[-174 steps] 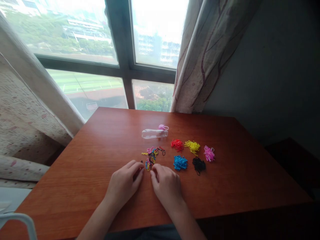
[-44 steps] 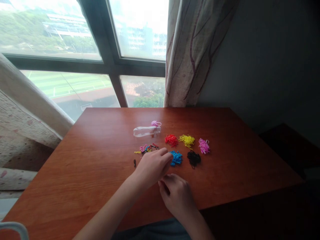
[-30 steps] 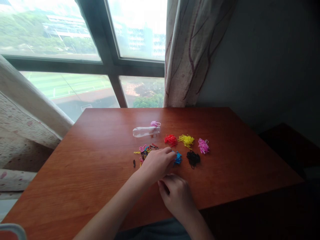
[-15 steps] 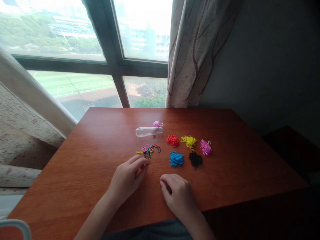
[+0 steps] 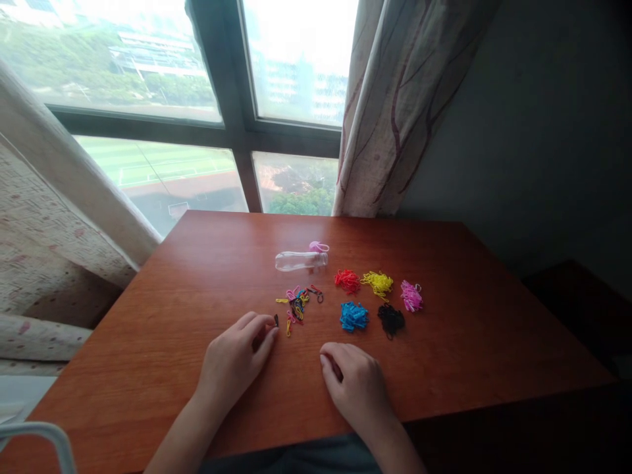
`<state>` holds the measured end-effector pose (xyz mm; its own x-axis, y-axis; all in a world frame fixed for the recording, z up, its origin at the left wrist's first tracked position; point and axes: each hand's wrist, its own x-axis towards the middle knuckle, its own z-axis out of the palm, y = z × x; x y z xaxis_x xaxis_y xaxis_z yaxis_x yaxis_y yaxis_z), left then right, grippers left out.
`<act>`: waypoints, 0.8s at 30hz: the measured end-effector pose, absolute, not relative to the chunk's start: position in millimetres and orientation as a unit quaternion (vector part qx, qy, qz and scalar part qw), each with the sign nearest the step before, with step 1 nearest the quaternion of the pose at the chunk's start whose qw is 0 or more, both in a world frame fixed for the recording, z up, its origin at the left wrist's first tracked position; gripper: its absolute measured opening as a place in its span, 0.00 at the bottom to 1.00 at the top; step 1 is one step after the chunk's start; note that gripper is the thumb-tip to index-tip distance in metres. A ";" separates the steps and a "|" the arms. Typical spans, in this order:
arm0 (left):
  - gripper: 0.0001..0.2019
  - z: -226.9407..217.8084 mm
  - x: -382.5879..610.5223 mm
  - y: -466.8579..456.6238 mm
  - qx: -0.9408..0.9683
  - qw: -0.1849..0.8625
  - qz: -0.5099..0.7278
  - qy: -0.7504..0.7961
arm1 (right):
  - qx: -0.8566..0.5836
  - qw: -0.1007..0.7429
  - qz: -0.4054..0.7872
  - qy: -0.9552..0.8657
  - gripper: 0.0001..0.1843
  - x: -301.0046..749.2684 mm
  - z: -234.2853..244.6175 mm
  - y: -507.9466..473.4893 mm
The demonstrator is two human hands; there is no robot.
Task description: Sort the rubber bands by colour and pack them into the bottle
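A small black loop, which looks like an elastic band, shows at the pinched fingertips of my left hand. Just beyond it lies a loose mixed pile of coloured elastic bands, with a yellow band at its near edge. My right hand rests on the table with its fingers curled in; nothing shows at its fingertips. Sorted heaps lie beyond it: red bands, yellow bands, pink bands, blue bands and black bands.
A clear bottle lies on its side behind the mixed pile, with a pink cap beside its mouth. The wooden table stands by a window and curtains. A pale curved bar sits at the lower left.
My left hand has drawn back leftward from the mixed pile, and a black band now shows at its fingertips. My right hand keeps its place. The view has shifted slightly.
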<state>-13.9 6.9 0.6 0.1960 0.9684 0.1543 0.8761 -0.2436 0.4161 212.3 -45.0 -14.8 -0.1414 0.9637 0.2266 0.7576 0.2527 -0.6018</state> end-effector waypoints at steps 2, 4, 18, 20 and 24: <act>0.09 2.1 -11.5 6.2 0.766 0.107 0.178 0.608 | -0.586 0.293 0.172 -0.736 0.08 212.2 -14.7 -45.0; 0.09 3.2 -9.7 6.2 0.770 0.098 0.166 0.608 | -0.586 0.292 0.172 -0.736 0.09 212.0 -15.0 -45.0; 0.09 3.2 1.0 11.9 0.784 0.122 0.167 0.585 | -0.588 0.294 0.183 -0.731 0.09 212.2 -16.3 -45.0; 0.09 2.9 3.6 11.8 0.786 0.133 0.177 0.578 | -0.587 0.294 0.182 -0.732 0.09 212.1 -16.4 -45.0; 0.08 0.7 6.0 10.8 0.793 0.145 0.188 0.561 | -0.586 0.296 0.177 -0.733 0.08 212.3 -15.8 -45.0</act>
